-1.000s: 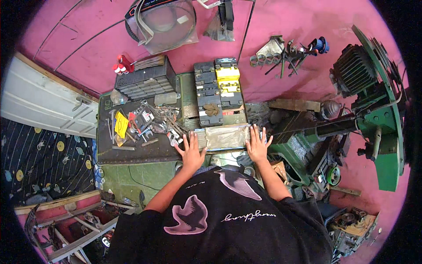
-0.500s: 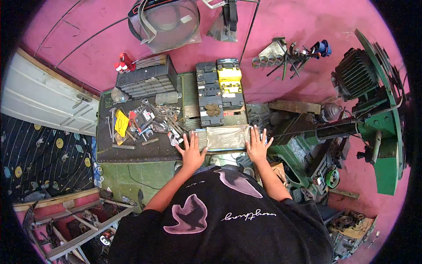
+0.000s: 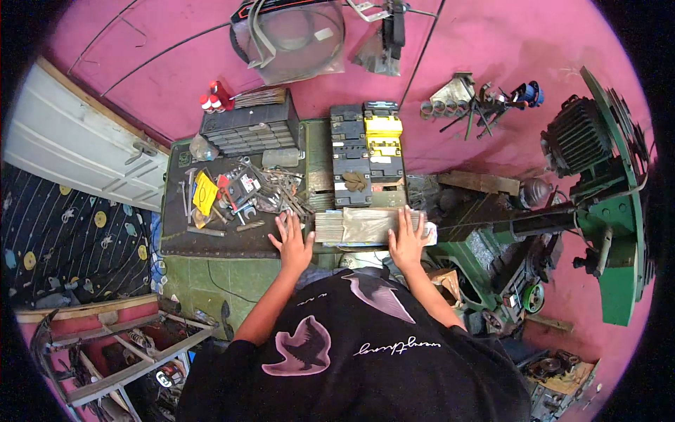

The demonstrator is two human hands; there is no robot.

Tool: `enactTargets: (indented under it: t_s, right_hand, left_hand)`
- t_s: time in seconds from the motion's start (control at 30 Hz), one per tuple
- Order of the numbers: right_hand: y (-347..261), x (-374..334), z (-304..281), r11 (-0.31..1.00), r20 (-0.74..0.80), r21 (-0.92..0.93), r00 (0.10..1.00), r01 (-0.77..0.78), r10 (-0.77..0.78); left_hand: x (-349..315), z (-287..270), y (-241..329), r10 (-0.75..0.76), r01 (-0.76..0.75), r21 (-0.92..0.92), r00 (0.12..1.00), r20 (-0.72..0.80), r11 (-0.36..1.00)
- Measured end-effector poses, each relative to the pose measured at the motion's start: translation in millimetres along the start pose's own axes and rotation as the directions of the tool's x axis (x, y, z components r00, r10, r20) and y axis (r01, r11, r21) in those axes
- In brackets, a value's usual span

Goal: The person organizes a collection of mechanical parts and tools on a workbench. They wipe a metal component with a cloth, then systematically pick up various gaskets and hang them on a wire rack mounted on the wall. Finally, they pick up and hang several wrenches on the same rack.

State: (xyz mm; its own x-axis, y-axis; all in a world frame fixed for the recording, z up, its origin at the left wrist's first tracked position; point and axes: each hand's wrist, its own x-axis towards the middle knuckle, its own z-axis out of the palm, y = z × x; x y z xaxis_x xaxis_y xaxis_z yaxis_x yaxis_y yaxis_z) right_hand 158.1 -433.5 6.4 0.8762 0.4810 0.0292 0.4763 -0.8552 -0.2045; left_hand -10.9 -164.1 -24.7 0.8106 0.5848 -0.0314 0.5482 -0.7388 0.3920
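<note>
A flat pack of thin, light-grey rods (image 3: 329, 227), which look like welding rods, lies along the bench's front edge. Crinkled clear plastic (image 3: 369, 225) covers its middle. My right hand (image 3: 407, 243) rests on the right part of the pack, fingers stretched out and not wrapped round it. At the other end, my left hand (image 3: 292, 243) lies with spread fingers just left of the pack, apart from it and holding nothing. Behind the pack stand two rows of black batteries (image 3: 351, 169), some with yellow casings (image 3: 384, 133). A brownish glove or rag (image 3: 355, 181) sits on the nearest black one.
Loose wrenches and other hand tools (image 3: 281, 193) lie left of my left hand, beside a yellow tag (image 3: 204, 193). A grey drawer cabinet (image 3: 256, 130) stands at the back of the dark bench (image 3: 176, 243). Green machinery with a motor (image 3: 576, 133) rises on the right.
My left hand has come off the pack's left end and moved left. My right hand has slid inward onto the pack, baring its right end. The whole view has shifted slightly.
</note>
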Motion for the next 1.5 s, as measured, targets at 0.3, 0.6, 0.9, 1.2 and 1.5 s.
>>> enactTargets:
  t_s: [0.3,0.6,0.9,1.2,1.5]
  right_hand:
    - [-89,-1,28,0.935,0.159,0.0,0.923,0.355,-0.35]
    - [-110,-13,39,0.967,0.262,-0.1,0.944,0.233,-0.2]
    - [-161,-1,41,0.996,0.075,-0.03,0.993,0.09,-0.087]
    - [-265,141,89,0.971,0.269,0.116,0.948,-0.208,0.171]
    - [-278,171,110,0.873,0.488,0.164,0.807,-0.459,0.333]
  left_hand:
    - [-8,27,-13,0.164,0.008,-0.403,0.906,0.391,0.915]
    - [18,26,-51,0.386,0.116,-0.546,0.588,0.711,0.83]
    - [41,-9,-111,0.373,0.073,-0.76,0.838,0.398,0.645]
    - [123,-97,-112,0.507,-0.508,0.001,0.86,0.064,0.861]
    - [166,-89,-154,0.595,-0.62,0.117,0.781,0.192,0.776]
